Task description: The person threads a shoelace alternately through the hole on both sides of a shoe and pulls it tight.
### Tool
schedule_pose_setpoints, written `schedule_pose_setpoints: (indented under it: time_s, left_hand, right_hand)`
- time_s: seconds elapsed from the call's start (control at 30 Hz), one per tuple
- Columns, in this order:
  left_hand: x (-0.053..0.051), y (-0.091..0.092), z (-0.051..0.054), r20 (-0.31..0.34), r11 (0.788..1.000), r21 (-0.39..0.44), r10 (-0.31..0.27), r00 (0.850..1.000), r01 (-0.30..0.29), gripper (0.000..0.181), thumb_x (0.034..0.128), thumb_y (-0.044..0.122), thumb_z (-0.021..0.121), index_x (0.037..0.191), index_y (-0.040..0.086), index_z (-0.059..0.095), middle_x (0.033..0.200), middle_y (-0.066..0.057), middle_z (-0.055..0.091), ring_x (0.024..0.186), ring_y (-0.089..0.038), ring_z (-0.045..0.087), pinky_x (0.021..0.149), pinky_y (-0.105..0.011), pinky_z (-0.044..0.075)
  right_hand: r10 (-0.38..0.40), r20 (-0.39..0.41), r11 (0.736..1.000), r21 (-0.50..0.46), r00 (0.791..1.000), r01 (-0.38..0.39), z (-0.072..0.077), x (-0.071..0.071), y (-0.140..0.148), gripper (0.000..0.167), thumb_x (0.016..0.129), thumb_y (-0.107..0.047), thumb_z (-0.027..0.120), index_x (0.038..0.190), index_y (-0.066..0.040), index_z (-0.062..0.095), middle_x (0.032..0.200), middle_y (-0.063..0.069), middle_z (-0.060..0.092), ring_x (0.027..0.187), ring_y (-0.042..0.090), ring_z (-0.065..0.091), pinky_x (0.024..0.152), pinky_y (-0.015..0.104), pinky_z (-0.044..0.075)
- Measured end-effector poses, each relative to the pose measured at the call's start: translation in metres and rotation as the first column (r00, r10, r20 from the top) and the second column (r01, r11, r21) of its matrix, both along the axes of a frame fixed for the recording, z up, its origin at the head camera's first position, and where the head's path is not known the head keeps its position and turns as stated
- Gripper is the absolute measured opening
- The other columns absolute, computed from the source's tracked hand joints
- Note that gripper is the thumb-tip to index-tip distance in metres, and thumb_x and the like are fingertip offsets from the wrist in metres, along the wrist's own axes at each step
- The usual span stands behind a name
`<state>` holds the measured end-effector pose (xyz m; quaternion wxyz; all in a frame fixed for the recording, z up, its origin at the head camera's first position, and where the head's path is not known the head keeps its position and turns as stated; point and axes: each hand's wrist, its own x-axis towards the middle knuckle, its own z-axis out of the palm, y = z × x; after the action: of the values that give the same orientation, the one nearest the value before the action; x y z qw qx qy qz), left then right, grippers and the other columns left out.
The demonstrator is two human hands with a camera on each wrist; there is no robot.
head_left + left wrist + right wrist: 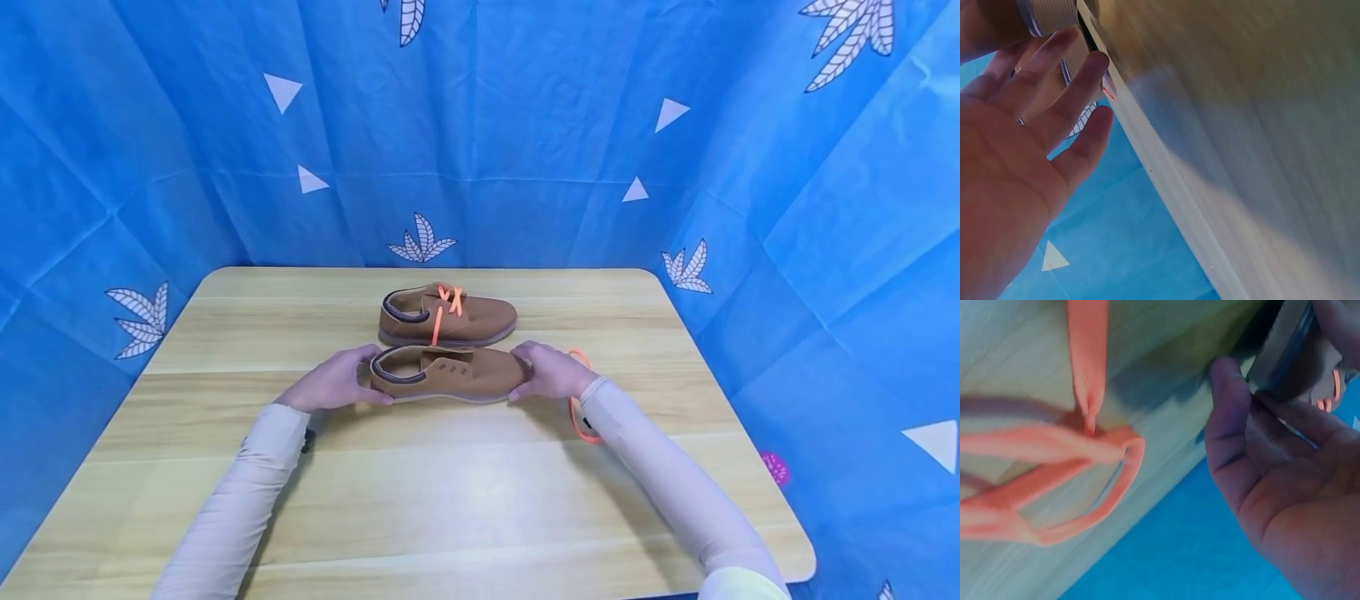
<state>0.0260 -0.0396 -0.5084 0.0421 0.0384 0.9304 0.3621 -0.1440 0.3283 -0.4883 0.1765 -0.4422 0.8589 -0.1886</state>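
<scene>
A brown lace-up shoe (491, 372) lies between my two hands, its toe to the right and its bare eyelets facing me. My left hand (333, 382) holds the heel, thumb on the near side. At the toe, my right hand (553, 372) grips the other end. The left wrist view shows the left hand (1029, 137) with its fingers along the heel and sole. In the right wrist view, the right hand's (1297, 469) fingers reach the toe's sole edge. Whether the sole touches the table cannot be told.
Just behind stands a second brown shoe (487, 318) with orange laces (456, 302) tied on it. A loose orange shoelace (579, 425) lies looped on the wooden table (420, 508) by my right forearm. A blue patterned curtain (480, 125) encloses the back and sides.
</scene>
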Motion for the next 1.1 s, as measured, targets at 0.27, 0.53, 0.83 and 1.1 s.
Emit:
schedule_pose_setpoints:
  time_s: [0.27, 0.53, 0.83, 1.1]
  left_hand:
    - [0.012, -0.014, 0.018, 0.027, 0.998, -0.031, 0.063, 0.998, -0.062, 0.091, 0.0757, 0.058, 0.087, 0.148, 0.015, 0.053, 0.148, -0.010, 0.060, 0.139, -0.037, 0.053, 0.113, -0.062, 0.043]
    - [0.009, -0.025, 0.024, 0.061, 0.998, 0.049, 0.027, 0.998, -0.031, 0.078, 0.0798, 0.054, 0.085, 0.141, 0.012, 0.060, 0.135, -0.008, 0.068, 0.124, -0.029, 0.063, 0.107, -0.057, 0.049]
    - [-0.005, -0.022, 0.009, 0.089, 0.996, 0.082, -0.044, 0.995, 0.037, 0.084, 0.0745, 0.044, 0.092, 0.142, 0.008, 0.059, 0.138, -0.009, 0.067, 0.127, -0.029, 0.062, 0.110, -0.052, 0.048]
    - [-0.012, -0.015, 0.006, 0.080, 0.992, 0.109, -0.068, 0.994, 0.059, 0.082, 0.0740, 0.043, 0.092, 0.141, 0.008, 0.060, 0.136, -0.008, 0.068, 0.126, -0.028, 0.063, 0.112, -0.053, 0.047]
  right_hand:
    - [-0.207, 0.008, 0.967, -0.149, 0.978, 0.206, 0.032, -0.028, 0.046, 0.040, 0.099, -0.022, 0.070, 0.128, 0.004, 0.066, 0.121, 0.022, 0.071, 0.086, 0.022, 0.070, 0.078, 0.037, 0.058]
    - [-0.412, 0.069, 0.911, -0.004, 0.909, 0.413, 0.011, -0.045, 0.084, 0.028, 0.101, -0.027, 0.066, 0.095, -0.001, 0.072, 0.084, 0.010, 0.069, 0.074, 0.019, 0.059, 0.066, 0.030, 0.049]
    - [-0.490, 0.077, 0.871, 0.095, 0.869, 0.483, -0.013, -0.046, 0.086, 0.022, 0.099, -0.022, 0.069, 0.091, -0.002, 0.070, 0.082, 0.009, 0.066, 0.072, 0.020, 0.058, 0.064, 0.028, 0.045]
    - [-0.489, 0.166, 0.871, 0.040, 0.856, 0.490, -0.007, -0.041, 0.094, 0.019, 0.102, -0.015, 0.059, 0.097, 0.001, 0.068, 0.086, 0.010, 0.064, 0.077, 0.020, 0.057, 0.067, 0.028, 0.046]
